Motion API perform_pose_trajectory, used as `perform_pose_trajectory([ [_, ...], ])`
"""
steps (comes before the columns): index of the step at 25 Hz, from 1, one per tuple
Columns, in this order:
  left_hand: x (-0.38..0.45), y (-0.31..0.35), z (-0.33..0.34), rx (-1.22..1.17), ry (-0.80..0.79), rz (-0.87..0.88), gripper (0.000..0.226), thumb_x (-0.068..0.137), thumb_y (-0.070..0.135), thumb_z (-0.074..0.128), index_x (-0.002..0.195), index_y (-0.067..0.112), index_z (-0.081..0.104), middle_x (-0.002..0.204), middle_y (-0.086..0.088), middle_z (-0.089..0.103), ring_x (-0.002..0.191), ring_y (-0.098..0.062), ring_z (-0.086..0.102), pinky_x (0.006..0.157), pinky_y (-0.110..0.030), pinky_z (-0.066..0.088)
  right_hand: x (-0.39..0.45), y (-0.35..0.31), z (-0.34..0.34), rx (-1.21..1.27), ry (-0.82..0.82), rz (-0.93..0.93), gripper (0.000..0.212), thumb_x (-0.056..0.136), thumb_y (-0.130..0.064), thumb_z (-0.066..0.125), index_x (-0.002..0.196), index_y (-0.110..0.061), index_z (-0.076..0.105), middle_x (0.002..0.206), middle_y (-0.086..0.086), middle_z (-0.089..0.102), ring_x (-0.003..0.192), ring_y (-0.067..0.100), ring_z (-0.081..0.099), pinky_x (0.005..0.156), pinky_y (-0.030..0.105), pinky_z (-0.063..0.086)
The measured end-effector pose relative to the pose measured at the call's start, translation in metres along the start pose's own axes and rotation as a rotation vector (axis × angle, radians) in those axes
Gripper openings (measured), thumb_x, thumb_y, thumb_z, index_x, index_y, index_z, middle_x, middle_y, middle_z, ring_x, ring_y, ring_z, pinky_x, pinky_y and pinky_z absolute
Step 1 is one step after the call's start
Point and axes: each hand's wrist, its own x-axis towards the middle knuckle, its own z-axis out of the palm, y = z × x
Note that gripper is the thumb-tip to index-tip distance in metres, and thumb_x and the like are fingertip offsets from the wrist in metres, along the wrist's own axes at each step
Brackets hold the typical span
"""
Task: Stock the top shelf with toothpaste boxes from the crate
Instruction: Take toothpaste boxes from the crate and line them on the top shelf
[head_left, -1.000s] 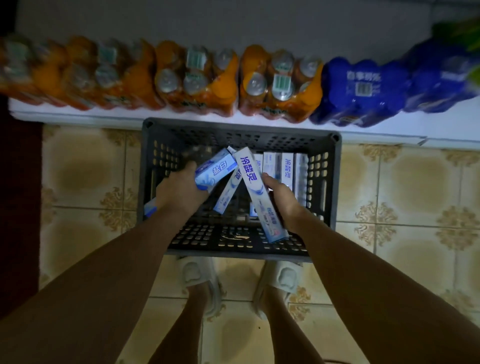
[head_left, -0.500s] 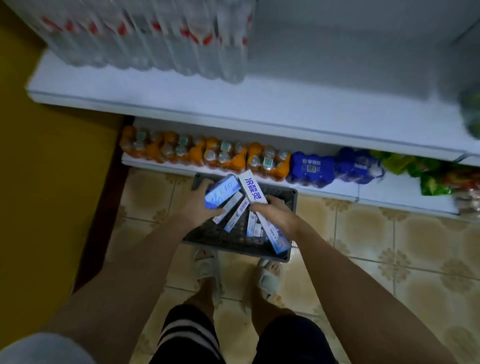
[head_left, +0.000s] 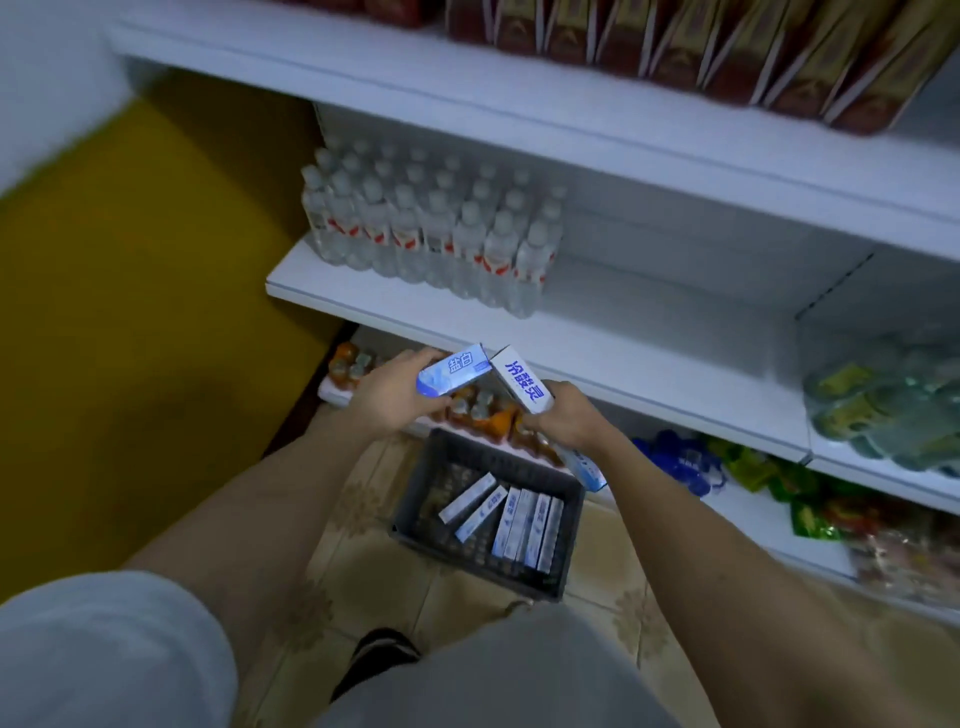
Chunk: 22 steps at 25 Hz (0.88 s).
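Two boxes held, right hand (head_left: 569, 421) hiding its toothpaste box (head_left: 522, 387) middle

Dim, bluish light; soft motion blur throughout; wide-angle bending at edges.

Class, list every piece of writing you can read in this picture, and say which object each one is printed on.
"盐白": on the toothpaste box in the left hand.
"冷酸灵": on the toothpaste box in the right hand.
Boxes in the crate: print too small to read.
Water bottles, red-brown packs, orange drinks: labels blurred, unreadable.
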Motion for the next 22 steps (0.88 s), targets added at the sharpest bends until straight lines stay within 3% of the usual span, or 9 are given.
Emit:
perform_pose_trajectory([
  [2, -0.005, -0.004, -0.034, 0.052, 0.058, 0.025, 0.055, 0.075, 0.054, 0.067, 0.125, 0.039, 0.05, 0.111, 0.003, 0.06, 0.1, -0.021, 0.061, 0.08, -0.04, 0.052, -0.008, -0.035, -0.008, -0.111, 0.065, -0.06, 0.038, 0.081, -0.016, 0.069, 0.117, -0.012, 0.059, 0.102, 0.009, 0.068, 0.069, 0.017, 0.065, 0.052, 0.023, 0.051],
  [5, -0.009, -0.005, -0.087, 0.119, 0.129, 0.06, 0.061, 0.082, 0.049, 0.067, 0.138, 0.036, 0.045, 0.118, -0.001, 0.057, 0.108, -0.025, 0.058, 0.082, -0.039, 0.049, -0.022, -0.086, -0.02, -0.247, 0.175, -0.124, 0.048, 0.075, -0.021, 0.07, 0.122, -0.019, 0.058, 0.109, 0.004, 0.067, 0.088, 0.023, 0.064, 0.074, 0.035, 0.054],
  [7, -0.013, 0.0, -0.13, 0.172, 0.209, 0.078, 0.063, 0.085, 0.046, 0.067, 0.142, 0.036, 0.043, 0.124, 0.001, 0.055, 0.113, -0.024, 0.056, 0.082, -0.037, 0.048, -0.035, -0.122, -0.032, -0.298, 0.239, -0.16, 0.051, 0.071, -0.023, 0.068, 0.121, -0.027, 0.058, 0.106, -0.002, 0.067, 0.092, 0.024, 0.063, 0.079, 0.037, 0.054],
  [11, -0.022, 0.025, -0.229, 0.317, 0.38, 0.186, 0.059, 0.087, 0.042, 0.064, 0.141, 0.042, 0.041, 0.119, 0.004, 0.055, 0.11, -0.023, 0.057, 0.079, -0.036, 0.045, -0.07, -0.197, -0.074, -0.471, 0.414, -0.315, 0.051, 0.07, -0.028, 0.061, 0.12, -0.033, 0.058, 0.107, -0.004, 0.067, 0.096, 0.024, 0.062, 0.077, 0.038, 0.054],
  [17, -0.038, 0.081, -0.376, 0.51, 0.654, 0.291, 0.058, 0.091, 0.047, 0.057, 0.144, 0.042, 0.032, 0.123, 0.004, 0.055, 0.111, -0.021, 0.051, 0.09, -0.043, 0.043, -0.13, -0.307, -0.143, -0.659, 0.711, -0.465, 0.041, 0.079, -0.028, 0.06, 0.119, -0.032, 0.051, 0.115, -0.005, 0.065, 0.095, 0.026, 0.059, 0.071, 0.037, 0.051],
  [22, -0.052, 0.133, -0.46, 0.628, 0.766, 0.391, 0.063, 0.089, 0.045, 0.059, 0.143, 0.038, 0.028, 0.12, -0.001, 0.054, 0.098, -0.022, 0.057, 0.076, -0.039, 0.049, -0.165, -0.37, -0.195, -0.831, 0.84, -0.553, 0.046, 0.086, -0.037, 0.059, 0.127, -0.037, 0.039, 0.117, -0.008, 0.062, 0.095, 0.024, 0.06, 0.069, 0.036, 0.046],
])
